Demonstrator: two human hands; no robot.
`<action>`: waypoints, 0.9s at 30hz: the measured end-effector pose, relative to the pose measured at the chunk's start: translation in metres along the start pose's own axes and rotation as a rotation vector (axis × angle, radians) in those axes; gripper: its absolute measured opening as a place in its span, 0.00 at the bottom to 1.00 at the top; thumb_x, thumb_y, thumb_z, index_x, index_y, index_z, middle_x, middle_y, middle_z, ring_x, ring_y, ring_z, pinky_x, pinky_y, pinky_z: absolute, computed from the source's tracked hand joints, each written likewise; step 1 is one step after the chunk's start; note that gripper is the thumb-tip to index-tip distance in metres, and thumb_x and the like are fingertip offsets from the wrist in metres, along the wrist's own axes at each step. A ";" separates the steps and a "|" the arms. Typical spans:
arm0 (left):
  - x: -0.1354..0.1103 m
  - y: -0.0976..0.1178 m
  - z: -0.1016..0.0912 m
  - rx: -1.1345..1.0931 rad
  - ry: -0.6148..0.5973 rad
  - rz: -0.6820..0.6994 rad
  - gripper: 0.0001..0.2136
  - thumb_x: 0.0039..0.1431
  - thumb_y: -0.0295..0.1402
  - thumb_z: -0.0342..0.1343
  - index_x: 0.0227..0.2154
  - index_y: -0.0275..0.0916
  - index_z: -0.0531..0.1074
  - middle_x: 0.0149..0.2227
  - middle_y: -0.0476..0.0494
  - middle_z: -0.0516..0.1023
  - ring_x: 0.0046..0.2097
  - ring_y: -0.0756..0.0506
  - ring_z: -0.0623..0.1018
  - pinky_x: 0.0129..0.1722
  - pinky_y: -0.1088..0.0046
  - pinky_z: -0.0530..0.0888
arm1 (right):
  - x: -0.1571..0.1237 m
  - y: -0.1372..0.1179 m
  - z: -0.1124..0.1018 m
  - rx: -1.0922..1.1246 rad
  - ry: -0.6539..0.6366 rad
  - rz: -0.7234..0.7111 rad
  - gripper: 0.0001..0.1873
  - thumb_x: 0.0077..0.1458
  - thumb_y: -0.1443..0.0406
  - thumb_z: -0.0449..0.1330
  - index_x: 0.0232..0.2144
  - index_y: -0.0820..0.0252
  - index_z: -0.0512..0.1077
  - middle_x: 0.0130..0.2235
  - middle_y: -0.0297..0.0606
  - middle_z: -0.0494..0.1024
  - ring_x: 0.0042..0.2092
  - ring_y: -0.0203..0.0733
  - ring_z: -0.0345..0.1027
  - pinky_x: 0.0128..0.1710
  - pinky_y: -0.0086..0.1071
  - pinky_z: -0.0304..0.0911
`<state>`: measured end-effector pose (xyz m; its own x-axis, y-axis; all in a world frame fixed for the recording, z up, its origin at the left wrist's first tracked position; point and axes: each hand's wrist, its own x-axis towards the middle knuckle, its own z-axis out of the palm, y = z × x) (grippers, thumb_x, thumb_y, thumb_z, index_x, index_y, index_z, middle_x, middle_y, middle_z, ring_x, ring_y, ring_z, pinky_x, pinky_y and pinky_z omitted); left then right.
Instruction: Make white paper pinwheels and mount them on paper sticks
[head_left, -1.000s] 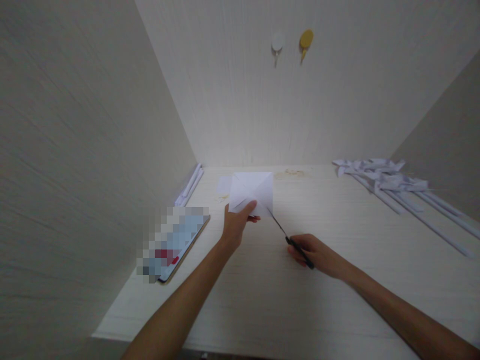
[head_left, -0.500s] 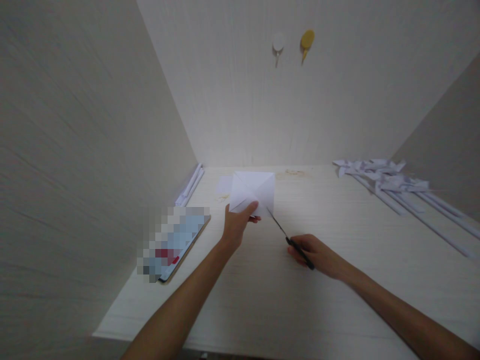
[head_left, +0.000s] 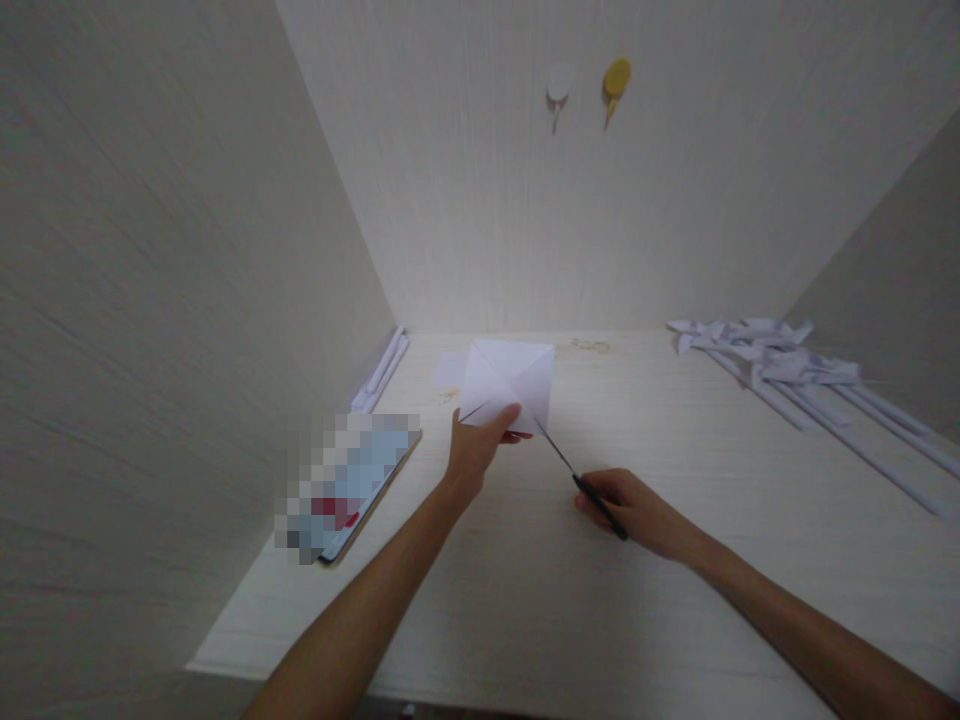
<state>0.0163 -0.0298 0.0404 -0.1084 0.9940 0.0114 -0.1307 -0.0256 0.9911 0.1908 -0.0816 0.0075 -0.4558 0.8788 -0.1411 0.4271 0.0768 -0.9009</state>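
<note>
A square white sheet of paper with diagonal creases is held up off the table by my left hand. The thumb presses on its lower front edge, while the other fingers are mostly hidden behind it. A slit shows at the paper's lower left corner. My right hand is wrapped round the black handle of a pair of scissors. Their thin blades point up and left, with the tips at the paper's lower right part. How far apart the blades are I cannot tell.
A phone or tablet, partly pixelated, lies at left. Rolled white paper rests against the left wall. Paper pinwheel-like pieces on sticks lie at right. Behind my left hand are another paper and rubber bands. Two hooks are on the back wall.
The paper has shifted slightly to the right and tilted a little in my left hand. My right hand and the scissors have hardly moved.
</note>
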 end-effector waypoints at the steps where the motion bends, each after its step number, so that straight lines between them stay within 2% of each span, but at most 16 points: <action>1: 0.000 0.000 0.000 -0.003 0.006 -0.004 0.11 0.36 0.32 0.60 0.25 0.30 0.69 0.21 0.44 0.74 0.20 0.48 0.74 0.19 0.76 0.71 | 0.000 0.000 0.000 -0.006 0.002 -0.004 0.20 0.48 0.54 0.52 0.16 0.60 0.53 0.18 0.27 0.52 0.20 0.28 0.45 0.17 0.25 0.42; 27: 0.000 0.003 -0.001 0.000 0.009 -0.004 0.11 0.36 0.31 0.60 0.24 0.30 0.70 0.22 0.43 0.75 0.20 0.48 0.74 0.20 0.75 0.72 | 0.001 0.003 -0.001 -0.015 0.018 0.016 0.21 0.46 0.52 0.53 0.14 0.59 0.52 0.17 0.27 0.51 0.19 0.29 0.44 0.17 0.26 0.42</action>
<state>0.0151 -0.0297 0.0433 -0.1171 0.9931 0.0062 -0.1313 -0.0216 0.9911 0.1923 -0.0799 0.0047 -0.4351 0.8881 -0.1480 0.4458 0.0697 -0.8924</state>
